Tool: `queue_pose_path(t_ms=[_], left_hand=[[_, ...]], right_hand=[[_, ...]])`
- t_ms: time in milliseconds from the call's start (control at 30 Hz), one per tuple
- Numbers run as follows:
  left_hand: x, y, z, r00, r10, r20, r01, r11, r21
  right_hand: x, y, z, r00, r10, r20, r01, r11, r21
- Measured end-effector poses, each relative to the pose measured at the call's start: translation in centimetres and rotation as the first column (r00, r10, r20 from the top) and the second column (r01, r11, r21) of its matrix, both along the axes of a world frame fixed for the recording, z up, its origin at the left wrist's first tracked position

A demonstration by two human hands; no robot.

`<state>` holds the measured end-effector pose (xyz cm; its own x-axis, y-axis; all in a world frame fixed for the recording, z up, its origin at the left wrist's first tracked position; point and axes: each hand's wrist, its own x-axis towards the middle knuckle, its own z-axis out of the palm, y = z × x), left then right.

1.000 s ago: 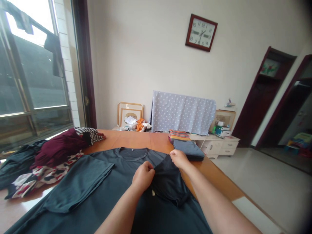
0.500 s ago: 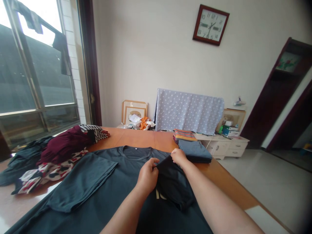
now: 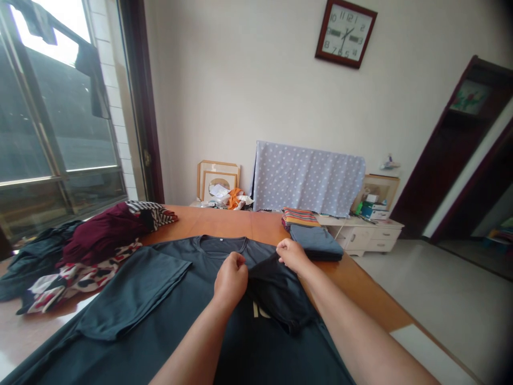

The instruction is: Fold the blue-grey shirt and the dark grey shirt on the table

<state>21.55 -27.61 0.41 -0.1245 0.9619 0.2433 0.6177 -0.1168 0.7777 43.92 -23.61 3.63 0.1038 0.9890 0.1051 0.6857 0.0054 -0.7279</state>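
A dark T-shirt [image 3: 188, 310] lies spread over the wooden table, its round collar at the far side. Its left-hand sleeve [image 3: 136, 294] is turned inward over the body. On the other side, the right-hand sleeve [image 3: 276, 291] is also turned in and partly covers a pale print [image 3: 261, 310]. My left hand [image 3: 231, 278] is closed on the end of this sleeve, just below the collar. By the shirt's right shoulder, my right hand [image 3: 292, 255] pinches the sleeve's upper edge, so the cloth stretches between both hands.
Rumpled clothes [image 3: 100, 235] are heaped at the table's [image 3: 216, 220] left. Folded clothes [image 3: 316, 240] are stacked beyond my right hand, beside a striped folded piece [image 3: 300, 216]. A low white cabinet [image 3: 368, 238] stands behind, near a dotted cloth cover [image 3: 308, 176].
My left hand has moved slightly left and up, drawing the sleeve's end with it. My right hand stays at the shoulder edge. The view has shifted a little.
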Motion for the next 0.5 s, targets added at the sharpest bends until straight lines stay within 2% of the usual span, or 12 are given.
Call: queue_pose_path(t_ms=[167,267,333,500], left_hand=[[-0.8,0.3,-0.3,0.990,-0.104,-0.094,0.097,0.993,-0.071],[-1.0,0.3,-0.5,0.979,-0.161,-0.127,0.146,0.982,-0.122],[-1.1,0.2,-0.3,0.972,-0.180,-0.154,0.158,0.977,-0.145],[-1.1,-0.5,0.5,0.941,-0.211,-0.264,0.163,0.968,-0.192]], right_hand=[[-0.5,-5.3,1.5,0.969,0.240,0.062,-0.235,0.969,-0.080],[-0.5,-8.7,2.1,0.859,0.469,0.206,-0.439,0.881,-0.176],[-0.3,-10.6,2.4,0.799,0.523,0.297,-0.469,0.851,-0.238],[-0.2,-13.5,2.9,0.758,0.498,0.420,-0.398,0.865,-0.307]])
